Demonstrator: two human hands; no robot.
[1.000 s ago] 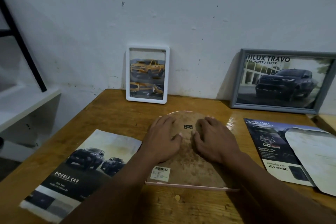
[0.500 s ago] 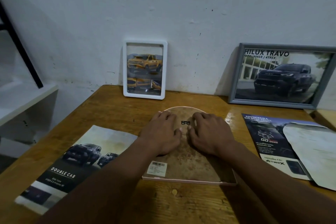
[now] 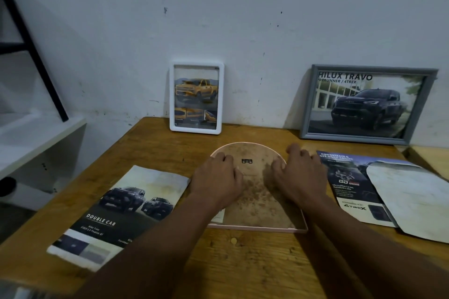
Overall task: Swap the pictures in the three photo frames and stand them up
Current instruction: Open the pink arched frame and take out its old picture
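Note:
An arch-topped pink frame (image 3: 252, 213) lies face down in the middle of the wooden table, its stained brown backing up. My left hand (image 3: 216, 183) presses on its left side, fingers curled near the rim. My right hand (image 3: 300, 175) rests on its right side, fingertips at the curved edge. A white frame (image 3: 196, 98) with a yellow truck picture leans upright against the wall. A grey frame (image 3: 366, 103) with a dark truck picture leans against the wall at the right.
A loose "Double Cab" picture (image 3: 119, 209) lies at the left of the table (image 3: 243, 264). At the right lies a truck brochure (image 3: 349, 182), partly under an arch-shaped pale sheet (image 3: 413, 199). A white shelf (image 3: 36, 138) stands off the table's left.
Both hands have spread apart from the hanger at the backing's centre toward the frame's left and right edges. The frame itself has not moved.

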